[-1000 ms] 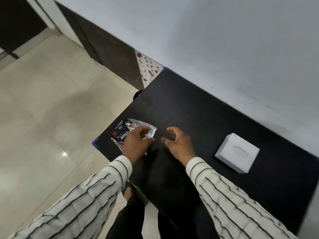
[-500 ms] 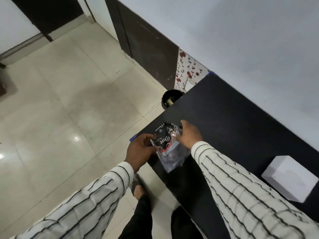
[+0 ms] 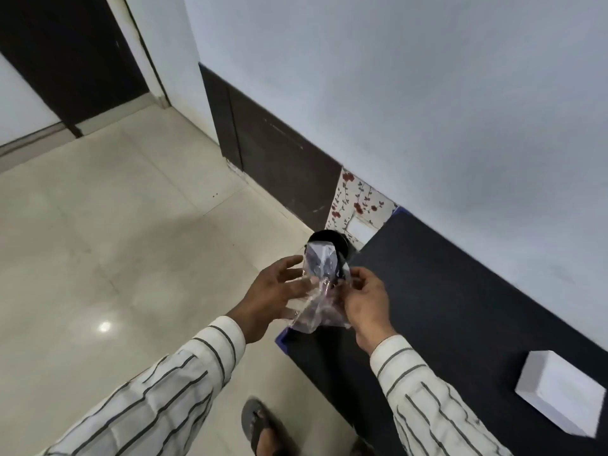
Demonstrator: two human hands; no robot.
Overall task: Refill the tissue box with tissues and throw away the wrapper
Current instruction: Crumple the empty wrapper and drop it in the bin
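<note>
Wrapper: the clear plastic wrapper (image 3: 317,291) is up in the air between my two hands, crumpled, its top end standing in front of the bin's opening.
Right hand: my right hand (image 3: 365,304) has its fingers (image 3: 357,279) pinched together on the right side of the wrapper.
Left hand: my left hand (image 3: 273,296) is at the wrapper's left side, fingers (image 3: 289,263) spread apart, palm against the plastic; I cannot tell whether it really grips.
Bin: a dark round bin (image 3: 329,243) stands on the floor (image 3: 131,241) just beyond the counter's end, near the wall, partly hidden by the wrapper.
Counter: the black counter (image 3: 460,307) runs along the wall to my right.
Tissue box: the white tissue box (image 3: 559,391) sits on the counter, well apart from my hands, at the lower right.
Sleeves: both arms wear pale striped sleeves (image 3: 427,399).
Foot: a sandalled foot (image 3: 263,429) is on the floor below.
</note>
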